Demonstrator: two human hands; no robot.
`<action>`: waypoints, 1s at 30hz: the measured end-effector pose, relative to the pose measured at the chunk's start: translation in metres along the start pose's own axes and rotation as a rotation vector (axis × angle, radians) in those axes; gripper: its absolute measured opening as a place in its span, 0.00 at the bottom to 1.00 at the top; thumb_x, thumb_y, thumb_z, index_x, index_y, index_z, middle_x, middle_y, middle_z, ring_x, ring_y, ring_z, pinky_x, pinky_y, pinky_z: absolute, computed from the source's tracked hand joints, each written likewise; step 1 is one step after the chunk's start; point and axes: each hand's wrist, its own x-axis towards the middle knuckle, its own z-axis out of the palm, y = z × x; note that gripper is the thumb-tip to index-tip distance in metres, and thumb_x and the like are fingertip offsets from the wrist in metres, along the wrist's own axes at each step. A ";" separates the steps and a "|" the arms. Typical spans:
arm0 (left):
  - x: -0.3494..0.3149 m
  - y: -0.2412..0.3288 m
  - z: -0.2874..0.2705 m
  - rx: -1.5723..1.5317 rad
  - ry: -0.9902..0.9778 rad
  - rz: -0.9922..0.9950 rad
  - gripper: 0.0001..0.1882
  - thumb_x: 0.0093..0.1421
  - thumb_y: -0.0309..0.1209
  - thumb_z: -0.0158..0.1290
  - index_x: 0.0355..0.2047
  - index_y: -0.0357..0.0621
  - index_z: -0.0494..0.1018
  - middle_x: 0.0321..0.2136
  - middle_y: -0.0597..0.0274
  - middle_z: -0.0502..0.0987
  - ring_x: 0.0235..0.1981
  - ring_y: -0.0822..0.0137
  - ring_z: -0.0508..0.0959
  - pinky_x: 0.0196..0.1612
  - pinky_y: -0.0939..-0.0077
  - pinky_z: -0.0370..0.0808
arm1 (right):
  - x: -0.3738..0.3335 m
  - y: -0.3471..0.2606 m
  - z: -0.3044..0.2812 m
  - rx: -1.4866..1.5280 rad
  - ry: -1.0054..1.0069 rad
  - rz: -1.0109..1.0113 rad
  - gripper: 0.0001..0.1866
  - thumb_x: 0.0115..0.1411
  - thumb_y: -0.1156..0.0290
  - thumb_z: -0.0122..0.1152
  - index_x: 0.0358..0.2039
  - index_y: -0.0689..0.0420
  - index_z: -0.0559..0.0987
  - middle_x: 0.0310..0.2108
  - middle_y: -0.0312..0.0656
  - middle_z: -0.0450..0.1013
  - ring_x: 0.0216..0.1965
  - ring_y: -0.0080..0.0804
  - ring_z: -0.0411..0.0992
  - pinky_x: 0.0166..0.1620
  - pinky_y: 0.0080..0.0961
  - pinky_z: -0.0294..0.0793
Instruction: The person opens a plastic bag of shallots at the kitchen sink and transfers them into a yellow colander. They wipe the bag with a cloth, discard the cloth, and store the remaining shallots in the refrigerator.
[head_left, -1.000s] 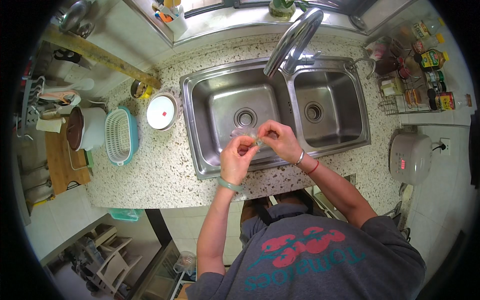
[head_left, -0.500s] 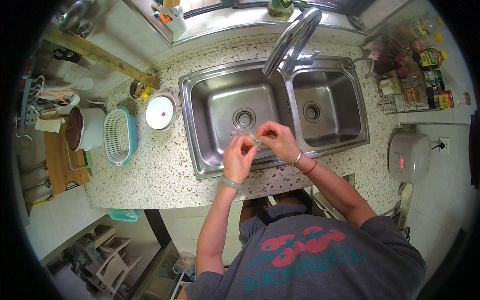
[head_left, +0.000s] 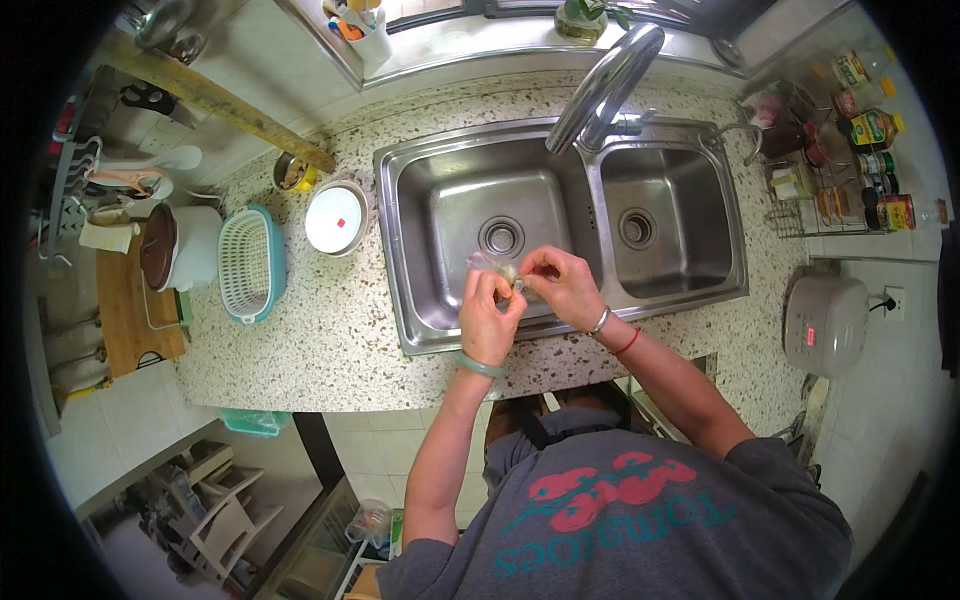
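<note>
Over the near edge of the large sink basin (head_left: 440, 200), my two hands meet around a small clear plastic bag (head_left: 484, 262). Something pale and yellowish seems to be inside it, too small to make out. My left hand (head_left: 489, 322), with a green bangle at the wrist, pinches the bag from the left. From the right, my right hand (head_left: 568, 288) has its thumb and fingertips closed at the gathered part of the bag. My fingers hide much of the bag.
A chrome faucet (head_left: 605, 90) arches above the double sink. Left of it are a stack of white bowls (head_left: 335, 220), a blue-and-white basket (head_left: 250, 265) and a white lidded pot (head_left: 190, 250). A rice cooker (head_left: 828, 325) and a rack of bottles (head_left: 800, 190) stand right.
The view has shifted slightly, so the counter and sink appear further right. Both hands keep hold of the bag; the right fingertips have moved a little at its gathered part.
</note>
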 end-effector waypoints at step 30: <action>-0.001 -0.013 -0.002 -0.280 0.003 -0.131 0.08 0.54 0.19 0.55 0.31 0.38 0.66 0.30 0.65 0.71 0.30 0.77 0.72 0.36 0.82 0.73 | 0.007 0.003 -0.004 0.086 -0.072 0.084 0.08 0.53 0.77 0.63 0.35 0.62 0.78 0.29 0.35 0.76 0.29 0.17 0.70 0.34 0.18 0.72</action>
